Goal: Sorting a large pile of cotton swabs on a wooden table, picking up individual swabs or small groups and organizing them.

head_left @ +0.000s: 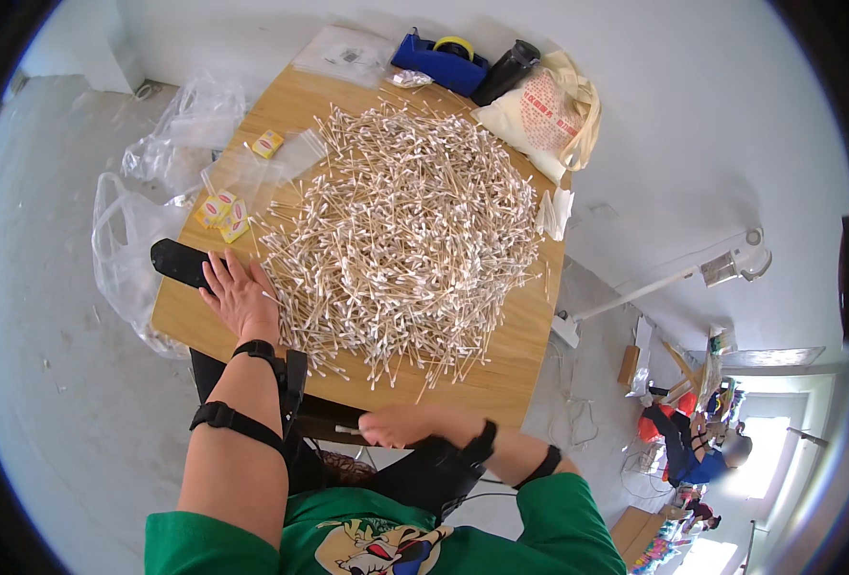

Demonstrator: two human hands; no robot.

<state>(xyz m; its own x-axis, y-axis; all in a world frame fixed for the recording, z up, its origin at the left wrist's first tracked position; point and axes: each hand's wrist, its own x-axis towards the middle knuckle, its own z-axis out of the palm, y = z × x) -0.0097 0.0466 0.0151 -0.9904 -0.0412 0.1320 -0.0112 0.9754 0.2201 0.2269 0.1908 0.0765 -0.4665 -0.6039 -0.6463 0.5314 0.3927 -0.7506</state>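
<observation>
A large heap of loose cotton swabs (405, 220) with white tips and pale sticks covers much of the wooden table (511, 383). My left hand (242, 297) lies flat at the heap's left edge, its fingers spread. Its fingertips reach the right end of a black, rounded flat object (179, 263), whose kind I cannot make out. Past the table's front edge, close to my body, my right hand (396, 425) is closed and slightly blurred. A short white bit that looks like cotton swabs (346, 429) sticks out from its left side.
Small yellow boxes (221, 213) and clear zip bags (262, 172) lie at the left. Along the back stand a blue tape dispenser (439, 62), a black bottle (507, 72) and a cream cloth bag (544, 120). White plastic bags (127, 249) sit beside the table; another person (702, 460) is far right.
</observation>
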